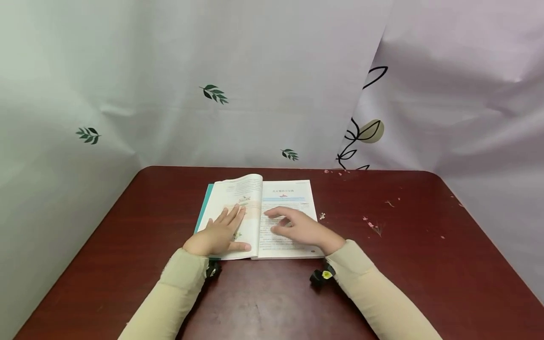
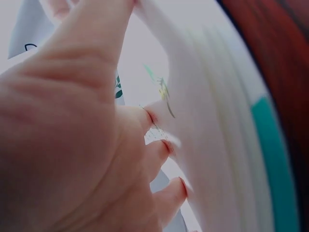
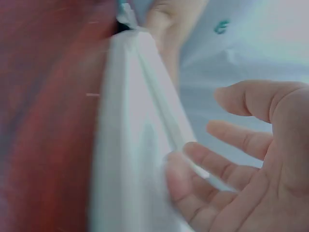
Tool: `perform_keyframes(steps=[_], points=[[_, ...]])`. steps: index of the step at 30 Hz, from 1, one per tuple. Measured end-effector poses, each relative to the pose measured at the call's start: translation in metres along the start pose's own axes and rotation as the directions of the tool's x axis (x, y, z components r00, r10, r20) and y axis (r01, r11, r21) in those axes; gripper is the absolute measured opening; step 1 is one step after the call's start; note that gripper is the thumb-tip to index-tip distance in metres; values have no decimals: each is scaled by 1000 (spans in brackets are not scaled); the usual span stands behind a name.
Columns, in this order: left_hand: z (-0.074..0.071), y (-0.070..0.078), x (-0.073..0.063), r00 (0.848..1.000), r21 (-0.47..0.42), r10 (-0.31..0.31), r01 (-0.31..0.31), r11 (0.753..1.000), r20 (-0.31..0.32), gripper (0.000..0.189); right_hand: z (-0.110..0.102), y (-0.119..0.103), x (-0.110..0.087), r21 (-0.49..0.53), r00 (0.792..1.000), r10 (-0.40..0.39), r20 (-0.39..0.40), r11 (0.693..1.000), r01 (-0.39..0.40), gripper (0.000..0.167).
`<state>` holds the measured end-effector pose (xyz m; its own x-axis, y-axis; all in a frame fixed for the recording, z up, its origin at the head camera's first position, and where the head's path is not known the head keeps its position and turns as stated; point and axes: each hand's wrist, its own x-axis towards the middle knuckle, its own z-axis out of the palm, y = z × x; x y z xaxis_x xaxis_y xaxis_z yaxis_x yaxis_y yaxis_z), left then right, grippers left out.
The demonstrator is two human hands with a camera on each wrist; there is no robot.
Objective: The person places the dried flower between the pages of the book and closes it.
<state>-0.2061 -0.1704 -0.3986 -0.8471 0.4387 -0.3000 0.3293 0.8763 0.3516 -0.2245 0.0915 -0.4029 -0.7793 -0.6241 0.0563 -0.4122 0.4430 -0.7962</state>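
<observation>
An open book [image 1: 284, 245] with a teal cover edge [image 2: 275, 164] lies on the table, its left page curving up toward the spine. My left hand [image 1: 218, 234] is spread flat on the left page, and in the left wrist view its fingertips press the paper. Over the right page, my right hand [image 1: 299, 226] has its fingers loosely bent and its thumb apart from them. In the right wrist view, the right hand [image 3: 241, 169] shows a bare palm beside the blurred page edges, with nothing between the fingers.
The book rests on a dark red table [image 1: 127, 236]. Small flower prints or petals [image 1: 371, 224] dot its right side. A pale curtain [image 1: 255, 118] with leaf patterns hangs behind the table. Dark straps [image 1: 320, 276] with a yellow flower sit near the right cuff.
</observation>
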Motion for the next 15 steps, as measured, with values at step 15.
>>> perform_keyframes(steps=[15], points=[[-1, 9, -3, 999, -3, -34, 34, 999, -2, 101, -79, 7, -61, -245, 963, 36, -266, 964, -104, 26]])
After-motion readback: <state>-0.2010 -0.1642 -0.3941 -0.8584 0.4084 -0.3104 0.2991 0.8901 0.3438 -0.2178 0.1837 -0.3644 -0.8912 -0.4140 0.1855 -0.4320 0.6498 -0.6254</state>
